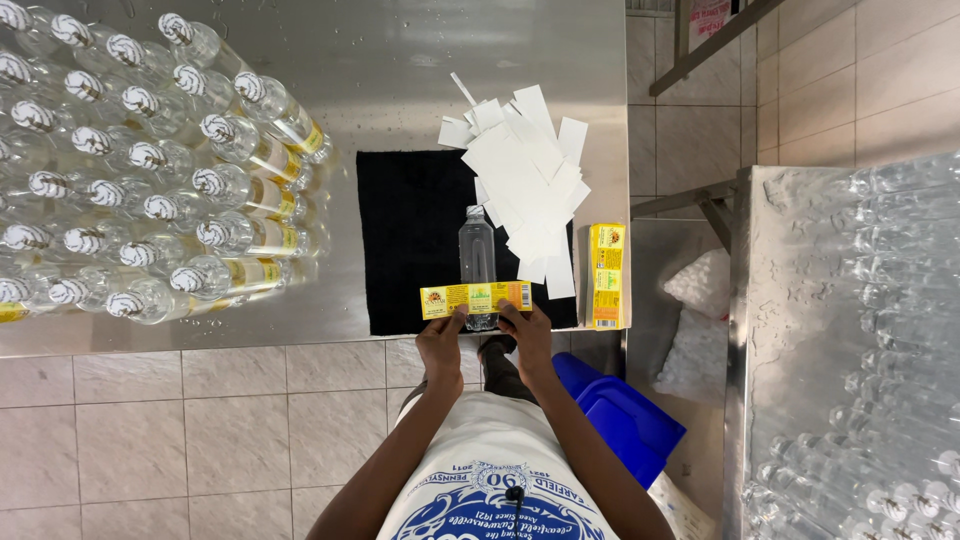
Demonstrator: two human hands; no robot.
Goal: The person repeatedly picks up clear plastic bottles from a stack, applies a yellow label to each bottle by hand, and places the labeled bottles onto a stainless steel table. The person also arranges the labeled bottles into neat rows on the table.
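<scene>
Pinching a yellow label (476, 298) at both ends: left hand (441, 345), right hand (527, 338). Behind it, clear bottle (477, 262) partly hidden, contents unclear, on black mat (410, 240). At nine o'clock, capped bottles (150, 160) cut off.

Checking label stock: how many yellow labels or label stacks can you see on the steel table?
2. One yellow label is stretched between both hands over the clear bottle; a yellow label stack lies at the table's right edge. Others may be hidden under the white backing strips.
</scene>
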